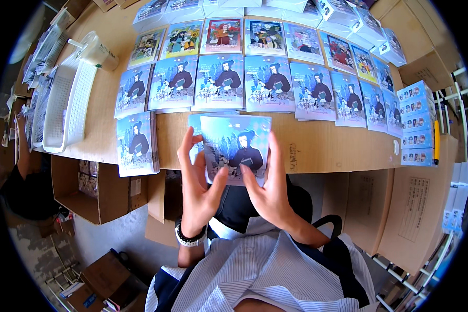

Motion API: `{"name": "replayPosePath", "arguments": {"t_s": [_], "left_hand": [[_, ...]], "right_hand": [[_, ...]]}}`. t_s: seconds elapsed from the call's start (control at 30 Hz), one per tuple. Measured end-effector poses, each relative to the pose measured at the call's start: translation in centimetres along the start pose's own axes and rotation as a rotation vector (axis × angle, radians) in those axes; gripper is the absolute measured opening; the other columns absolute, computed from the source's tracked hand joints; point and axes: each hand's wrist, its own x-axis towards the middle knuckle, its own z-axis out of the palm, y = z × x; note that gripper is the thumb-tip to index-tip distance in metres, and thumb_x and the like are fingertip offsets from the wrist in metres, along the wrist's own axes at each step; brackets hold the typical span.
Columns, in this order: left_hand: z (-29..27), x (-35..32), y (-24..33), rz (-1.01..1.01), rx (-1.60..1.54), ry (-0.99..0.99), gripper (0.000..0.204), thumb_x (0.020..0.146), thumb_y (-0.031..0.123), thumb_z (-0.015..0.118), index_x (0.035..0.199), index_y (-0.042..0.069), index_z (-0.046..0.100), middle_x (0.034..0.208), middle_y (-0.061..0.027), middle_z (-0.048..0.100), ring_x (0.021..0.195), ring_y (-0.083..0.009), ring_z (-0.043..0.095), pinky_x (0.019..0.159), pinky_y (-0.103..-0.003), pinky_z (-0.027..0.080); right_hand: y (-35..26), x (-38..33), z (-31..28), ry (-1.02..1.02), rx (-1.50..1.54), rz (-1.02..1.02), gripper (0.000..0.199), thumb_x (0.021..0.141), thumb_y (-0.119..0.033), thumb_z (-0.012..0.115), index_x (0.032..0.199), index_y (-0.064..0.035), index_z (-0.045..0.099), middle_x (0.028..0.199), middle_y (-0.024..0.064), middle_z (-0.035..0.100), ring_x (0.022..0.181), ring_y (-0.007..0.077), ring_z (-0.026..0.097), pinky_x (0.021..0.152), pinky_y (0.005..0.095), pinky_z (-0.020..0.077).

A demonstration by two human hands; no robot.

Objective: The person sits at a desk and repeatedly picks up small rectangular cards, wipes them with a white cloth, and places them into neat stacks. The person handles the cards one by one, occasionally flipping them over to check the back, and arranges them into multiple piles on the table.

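Between my two hands, just over the table's near edge, is a blue illustrated card (pixel 229 140) showing a dark-haired figure in black clothing. My left hand (pixel 200 182) holds its left side, the thumb on the front and the fingers curled at the edge. My right hand (pixel 270 192) grips the right side, thumb across the lower front. Another blue card (pixel 194 122) peeks out behind it at the left. How many cards lie together in my hands is hidden. To the left sits a stack of matching blue cards (pixel 136 145), its near end over the table edge.
Rows of blue card stacks (pixel 221 83) and differently coloured cards (pixel 223 36) cover the wooden table (pixel 327 145). White-wrapped bundles stand behind. At left are a white basket (pixel 70 104) and a drink cup (pixel 96 52); small boxes (pixel 416 125) are piled right. Another person's arm (pixel 22 140) shows far left.
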Motion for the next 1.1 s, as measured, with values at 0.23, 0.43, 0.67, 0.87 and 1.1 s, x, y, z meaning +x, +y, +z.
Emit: {"name": "replayPosePath", "arguments": {"t_s": [0.23, 0.43, 0.67, 0.87, 1.1], "left_hand": [[-0.1, -1.3, -1.6, 0.462, -0.050, -0.035, 0.092, 0.075, 0.001, 0.071, 0.149, 0.005, 0.018, 0.143, -0.0249, 0.032, 0.135, -0.0391, 0.039, 0.112, -0.054, 0.032], [-0.5, -1.6, -1.2, 0.499, 0.042, -0.171, 0.096, 0.078, 0.001, 0.071, 0.151, 0.012, 0.010, 0.141, -0.0319, 0.040, 0.133, -0.0439, 0.044, 0.110, -0.058, 0.033], [-0.4, -0.9, -0.3, 0.522, 0.096, -0.219, 0.100, 0.076, -0.002, 0.072, 0.152, 0.017, 0.010, 0.141, -0.0331, 0.041, 0.133, -0.0450, 0.044, 0.109, -0.058, 0.035], [-0.4, -1.4, -0.6, 0.435, 0.079, -0.236, 0.102, 0.074, -0.004, 0.072, 0.152, 0.016, 0.010, 0.142, -0.0335, 0.040, 0.134, -0.0449, 0.044, 0.110, -0.059, 0.034], [-0.2, -1.5, -1.3, 0.435, 0.072, -0.225, 0.101, 0.073, -0.001, 0.073, 0.152, 0.014, 0.012, 0.142, -0.0321, 0.040, 0.134, -0.0447, 0.044, 0.110, -0.060, 0.034]], "right_hand": [[-1.2, 0.8, -0.1, 0.016, 0.211, -0.380, 0.062, 0.088, 0.007, 0.066, 0.138, -0.0043, 0.033, 0.138, 0.0274, 0.049, 0.128, 0.0352, 0.053, 0.108, 0.0436, 0.0417], [-1.2, 1.5, -0.7, -0.062, 0.214, -0.414, 0.067, 0.085, 0.009, 0.068, 0.140, -0.0062, 0.032, 0.138, 0.0262, 0.050, 0.128, 0.0386, 0.054, 0.107, 0.0453, 0.0441], [-0.7, 1.4, -1.1, -0.077, 0.237, -0.412, 0.069, 0.086, 0.008, 0.068, 0.142, -0.0069, 0.031, 0.140, 0.0269, 0.049, 0.130, 0.0385, 0.053, 0.108, 0.0463, 0.0439], [-0.6, 1.4, -1.8, -0.108, 0.266, -0.384, 0.067, 0.089, 0.007, 0.064, 0.144, -0.0082, 0.029, 0.141, 0.0261, 0.048, 0.132, 0.0374, 0.053, 0.108, 0.0444, 0.0447], [-0.5, 1.3, -2.5, -0.133, 0.252, -0.349, 0.065, 0.090, 0.008, 0.064, 0.143, -0.0063, 0.030, 0.144, 0.0252, 0.045, 0.133, 0.0354, 0.052, 0.104, 0.0395, 0.0529]]}}
